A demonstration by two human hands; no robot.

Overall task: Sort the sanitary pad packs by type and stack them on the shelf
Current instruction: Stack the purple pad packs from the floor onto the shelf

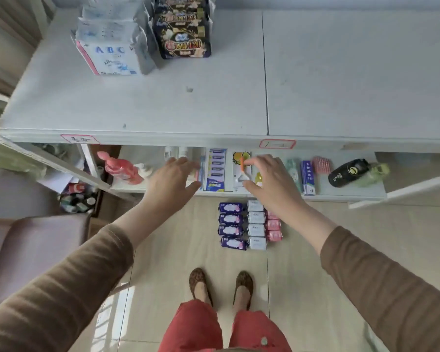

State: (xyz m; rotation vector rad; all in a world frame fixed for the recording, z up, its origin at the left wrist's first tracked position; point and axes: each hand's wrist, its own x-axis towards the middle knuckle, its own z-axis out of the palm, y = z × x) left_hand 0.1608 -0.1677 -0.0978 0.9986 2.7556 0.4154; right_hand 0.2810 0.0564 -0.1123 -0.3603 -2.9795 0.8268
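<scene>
On the white top shelf (pixel 163 105) at the back left stand two stacks: white ABC packs (pixel 109 54) and dark blue packs (pixel 183 41) beside them. On the floor lie three rows of small packs: purple packs (pixel 230 229), white packs (pixel 256 224) and pink packs (pixel 273 228). My left hand (pixel 173 179) and my right hand (pixel 267 176) both hang in the air in front of the lower shelf, fingers spread and relaxed, holding nothing. They are well above the floor packs.
The lower shelf (pixel 341 191) carries a pink bottle (pixel 120 168), a blue razor card (pixel 215 170), toothpaste boxes (pixel 308 177) and a black bottle (pixel 347 172). A padded chair (pixel 36 250) stands at the left. My feet (pixel 221 288) are on the tiled floor.
</scene>
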